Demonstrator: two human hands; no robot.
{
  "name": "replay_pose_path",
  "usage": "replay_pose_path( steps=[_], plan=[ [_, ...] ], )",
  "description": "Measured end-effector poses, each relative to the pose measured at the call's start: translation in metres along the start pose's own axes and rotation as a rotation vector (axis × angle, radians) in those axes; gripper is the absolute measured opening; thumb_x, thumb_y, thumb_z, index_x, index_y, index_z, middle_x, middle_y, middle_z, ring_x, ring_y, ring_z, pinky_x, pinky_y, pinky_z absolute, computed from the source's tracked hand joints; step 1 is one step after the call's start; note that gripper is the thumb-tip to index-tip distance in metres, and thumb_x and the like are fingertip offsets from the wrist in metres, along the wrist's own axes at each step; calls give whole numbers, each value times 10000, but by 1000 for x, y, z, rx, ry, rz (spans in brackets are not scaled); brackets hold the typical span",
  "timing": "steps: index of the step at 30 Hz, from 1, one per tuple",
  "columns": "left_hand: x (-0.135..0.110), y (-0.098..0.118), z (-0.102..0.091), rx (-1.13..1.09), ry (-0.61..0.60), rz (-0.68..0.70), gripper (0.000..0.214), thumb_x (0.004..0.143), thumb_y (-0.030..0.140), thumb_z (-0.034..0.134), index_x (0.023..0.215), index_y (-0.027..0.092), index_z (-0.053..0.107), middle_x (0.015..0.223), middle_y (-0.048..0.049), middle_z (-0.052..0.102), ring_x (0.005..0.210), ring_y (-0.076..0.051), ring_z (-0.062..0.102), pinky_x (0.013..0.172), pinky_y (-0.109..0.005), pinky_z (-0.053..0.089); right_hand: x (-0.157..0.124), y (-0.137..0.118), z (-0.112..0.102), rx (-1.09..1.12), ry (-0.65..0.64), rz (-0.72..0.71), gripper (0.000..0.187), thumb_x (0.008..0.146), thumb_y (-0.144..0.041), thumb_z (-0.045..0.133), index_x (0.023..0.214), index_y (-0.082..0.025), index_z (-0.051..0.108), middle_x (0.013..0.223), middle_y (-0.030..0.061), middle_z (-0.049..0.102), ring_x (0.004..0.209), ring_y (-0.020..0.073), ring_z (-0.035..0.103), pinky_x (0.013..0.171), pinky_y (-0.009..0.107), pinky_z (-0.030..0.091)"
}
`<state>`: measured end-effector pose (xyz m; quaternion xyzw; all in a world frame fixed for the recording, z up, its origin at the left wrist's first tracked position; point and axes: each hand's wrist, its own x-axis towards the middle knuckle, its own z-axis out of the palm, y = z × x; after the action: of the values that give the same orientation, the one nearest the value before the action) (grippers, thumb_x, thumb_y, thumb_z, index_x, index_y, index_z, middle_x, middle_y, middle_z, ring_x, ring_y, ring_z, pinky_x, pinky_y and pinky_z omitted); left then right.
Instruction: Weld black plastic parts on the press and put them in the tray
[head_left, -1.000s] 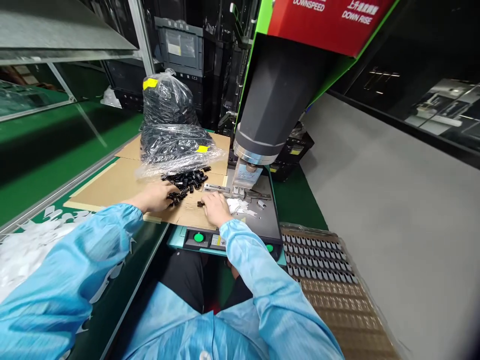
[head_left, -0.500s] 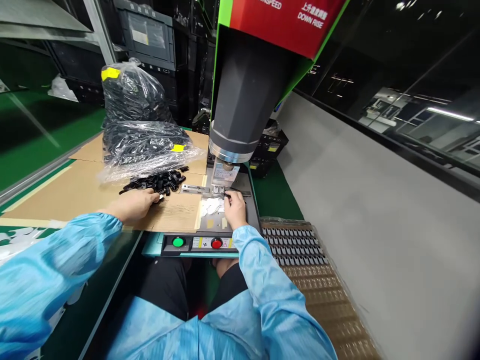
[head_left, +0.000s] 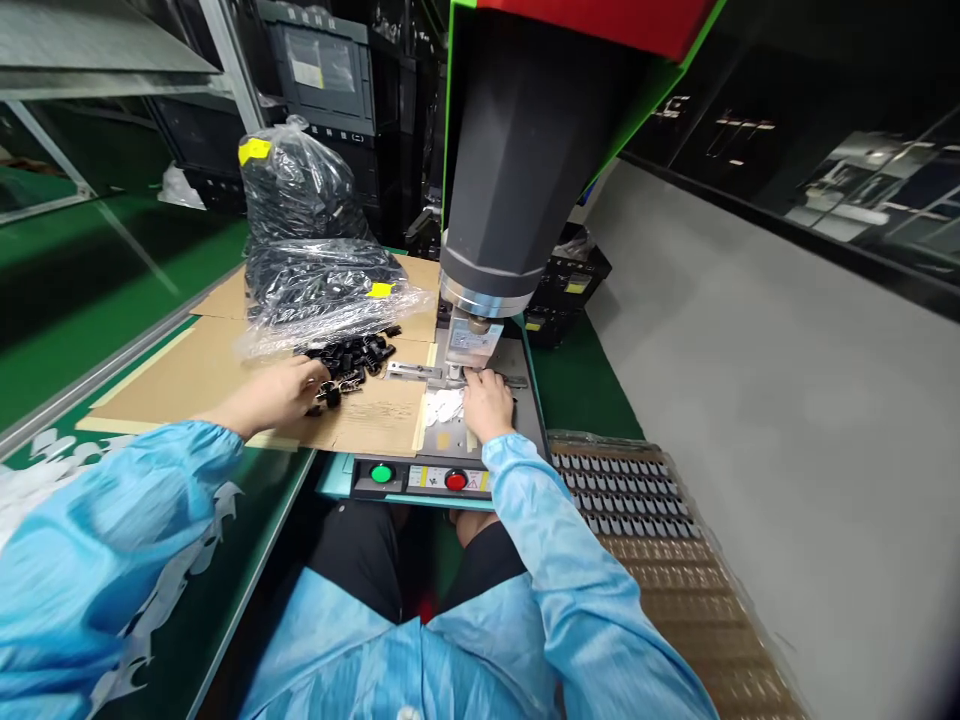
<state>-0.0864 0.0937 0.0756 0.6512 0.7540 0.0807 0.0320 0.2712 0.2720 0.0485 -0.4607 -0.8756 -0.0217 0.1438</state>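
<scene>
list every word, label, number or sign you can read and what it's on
"科技(二)", probably: white characters on the black plastic crate under the grey plastic crate
Too small or blurred:
rim characters and white paper label on that grey crate
yellow-edged white labels beside the round red button
faint marks on the silver metal block
faint print on the brown cardboard
yellow labels on clear plastic bags

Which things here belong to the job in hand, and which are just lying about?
Seemingly in use:
loose black parts by left hand
machine's metal block by right hand

Apparently lying about:
grey crate
dark boxes
crumpled white plastic
</scene>
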Motion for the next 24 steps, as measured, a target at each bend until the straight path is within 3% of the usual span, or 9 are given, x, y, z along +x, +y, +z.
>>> replay_pose_path(
  steps=[4,9,11,15,18,21,24],
  plan=[
    [-6,-7,-7,110,-85,-67,337,969,434,481,1166,235,668,1131,-105,729,1008,-294,694,851,-371,506,6,1,0,32,-22,-4,513,1021,-164,490,1516,-226,609,1304,174,620,1210,339,528,1009,453,465],
    [-7,31,7,247,-128,-124,511,1005,661,418,1150,219,629,1127,-145,740,1060,-327,701,847,-389,484,5,2,0,59,-44,6,570,995,-133,489,1553,-221,568,1349,180,613,1247,342,513,1033,455,462],
    [-4,47,13,308,-111,-146,522,1014,653,398,1166,206,620,1104,-175,749,1082,-358,706,869,-419,481,4,3,-2,55,-52,3,570,991,-132,496,1549,-224,572,1346,176,616,1248,339,517,1036,452,464],
    [-1,65,17,342,-94,-160,365,1022,457,404,1160,195,616,1056,-187,763,1057,-366,731,885,-450,475,3,6,-5,54,-59,-19,572,989,-123,489,1544,-229,579,1333,168,628,1242,335,527,1034,448,472],
    [-1,77,20,226,-117,-197,318,995,433,449,1171,226,615,1067,-153,779,1015,-343,747,842,-424,484,2,7,-4,67,-66,-32,600,980,-97,487,1559,-234,565,1352,164,626,1257,329,525,1048,444,471],
    [2,91,27,-42,-163,-287,316,995,488,475,1177,271,615,1105,-88,793,964,-293,753,780,-375,497,2,8,-3,75,-68,-27,615,974,-82,493,1566,-233,559,1364,161,623,1262,325,526,1052,435,474],
    [5,105,36,-156,-193,-269,295,1006,484,481,1131,269,640,1149,-71,788,1001,-268,746,777,-350,508,2,8,-3,78,-74,-19,623,970,-88,508,1574,-234,552,1356,158,626,1256,324,530,1048,427,479]
  ],
)
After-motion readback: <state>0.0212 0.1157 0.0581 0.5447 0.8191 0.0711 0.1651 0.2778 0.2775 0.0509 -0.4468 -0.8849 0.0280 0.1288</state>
